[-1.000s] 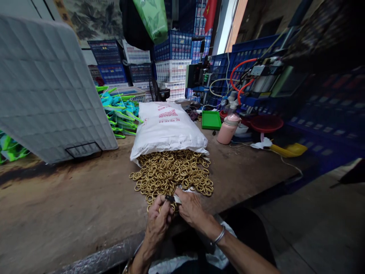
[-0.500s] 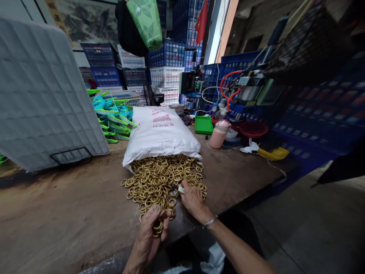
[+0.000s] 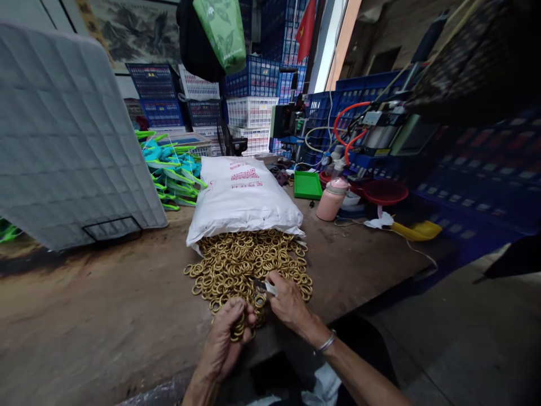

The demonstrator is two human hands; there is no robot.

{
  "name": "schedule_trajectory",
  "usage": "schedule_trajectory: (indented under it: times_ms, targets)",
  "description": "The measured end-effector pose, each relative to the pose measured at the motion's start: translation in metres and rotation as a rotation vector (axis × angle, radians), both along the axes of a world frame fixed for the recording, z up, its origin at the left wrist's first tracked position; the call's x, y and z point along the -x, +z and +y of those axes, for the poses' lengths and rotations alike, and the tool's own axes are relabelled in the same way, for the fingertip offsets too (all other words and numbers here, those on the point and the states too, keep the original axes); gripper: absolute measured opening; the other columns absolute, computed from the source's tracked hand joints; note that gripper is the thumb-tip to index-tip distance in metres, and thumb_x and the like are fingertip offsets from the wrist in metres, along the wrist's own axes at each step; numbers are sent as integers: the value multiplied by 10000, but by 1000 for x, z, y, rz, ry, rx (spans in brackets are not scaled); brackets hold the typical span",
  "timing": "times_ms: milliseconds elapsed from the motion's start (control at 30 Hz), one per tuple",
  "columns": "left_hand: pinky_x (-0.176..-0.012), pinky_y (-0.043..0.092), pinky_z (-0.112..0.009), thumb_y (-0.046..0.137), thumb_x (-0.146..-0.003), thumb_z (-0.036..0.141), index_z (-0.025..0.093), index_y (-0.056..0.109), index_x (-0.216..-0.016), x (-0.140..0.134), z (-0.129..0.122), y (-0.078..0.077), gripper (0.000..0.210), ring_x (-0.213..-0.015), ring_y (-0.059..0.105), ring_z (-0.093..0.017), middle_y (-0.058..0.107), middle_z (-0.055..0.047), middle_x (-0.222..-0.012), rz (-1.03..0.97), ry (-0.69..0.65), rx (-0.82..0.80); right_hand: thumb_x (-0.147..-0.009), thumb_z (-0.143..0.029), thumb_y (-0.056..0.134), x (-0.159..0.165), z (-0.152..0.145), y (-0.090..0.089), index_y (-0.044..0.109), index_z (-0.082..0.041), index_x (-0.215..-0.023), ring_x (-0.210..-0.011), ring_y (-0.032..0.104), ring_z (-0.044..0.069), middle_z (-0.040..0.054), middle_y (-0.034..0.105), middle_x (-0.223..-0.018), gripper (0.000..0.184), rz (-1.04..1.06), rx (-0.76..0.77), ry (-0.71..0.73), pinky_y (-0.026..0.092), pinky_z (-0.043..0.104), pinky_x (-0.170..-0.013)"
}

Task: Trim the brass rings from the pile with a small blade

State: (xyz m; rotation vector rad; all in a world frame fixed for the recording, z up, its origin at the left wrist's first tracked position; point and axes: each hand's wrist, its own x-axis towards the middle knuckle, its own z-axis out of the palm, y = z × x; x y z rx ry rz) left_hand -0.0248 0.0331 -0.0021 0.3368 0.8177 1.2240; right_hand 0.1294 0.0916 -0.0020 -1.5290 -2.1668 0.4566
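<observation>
Gold-coloured rings [image 3: 243,262] lie in a loose pile in front of me, spilling from the open end of a white sack [image 3: 249,203] with red print. My left hand [image 3: 230,332] is curled at the near edge of the pile, its fingers closed around several rings [image 3: 238,328]. Just to the right, my right hand [image 3: 289,301] grips a small tool with a white handle [image 3: 271,288] and a dark, narrow tip. That tip points left over the rings; its exact kind is too small to make out.
A quilted white panel [image 3: 76,135] stands at the left beside green and blue hangers [image 3: 173,169]. To the right are a green tray [image 3: 307,185], a pink bottle [image 3: 332,200], a red dish [image 3: 385,192] and a machine with orange hoses [image 3: 376,132]. Stacked crates [image 3: 251,113] fill the back.
The whole view has shifted a little, so things sit farther right. My left thumb and fingers have drawn together over the rings. My right hand still grips the tool above the pile.
</observation>
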Motion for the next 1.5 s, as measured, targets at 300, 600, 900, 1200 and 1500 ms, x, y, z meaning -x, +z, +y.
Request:
schedule_trajectory:
  times_ms: [300, 600, 900, 1200, 1500]
  targets:
    - [-332, 266, -153, 632, -677, 433, 147, 564, -793, -6, 7, -3, 316, -364, 378, -50, 479, 67, -481, 428, 18, -126, -688, -65, 422, 12, -17, 15, 540, -193, -795, -641, 485, 117, -6, 563, -706, 204, 157, 9, 265, 303, 216, -594]
    - [-457, 333, -191, 591, -708, 388, 152, 583, -677, -6, 8, -7, 238, -458, 412, -81, 487, 51, -515, 721, 140, -257, -830, -371, 396, 23, -12, 6, 467, -180, -615, -504, 390, 81, -47, 438, -536, 296, 565, 357, 34, 314, 193, -497]
    - [-420, 309, -174, 560, -745, 396, 161, 553, -750, -10, 6, -11, 235, -425, 405, -60, 525, 47, -551, 546, 27, -183, -784, -369, 430, 29, -11, 3, 448, -180, -609, -495, 365, 76, -54, 424, -533, 258, 679, 481, 22, 316, 192, -485]
    - [-375, 232, -139, 552, -749, 441, 171, 484, -723, -8, 2, -10, 280, -396, 361, -31, 468, 62, -541, 463, -59, -125, -797, -352, 424, 29, -11, 3, 412, -182, -596, -525, 331, 77, -64, 372, -543, 263, 563, 312, 52, 282, 191, -489]
    - [-368, 209, -133, 585, -728, 426, 172, 480, -744, -8, 0, -2, 276, -389, 365, -23, 490, 60, -550, 352, -42, -115, -828, -283, 353, 24, -12, 6, 479, -180, -654, -529, 400, 91, -37, 460, -564, 238, 420, 258, 32, 287, 199, -517]
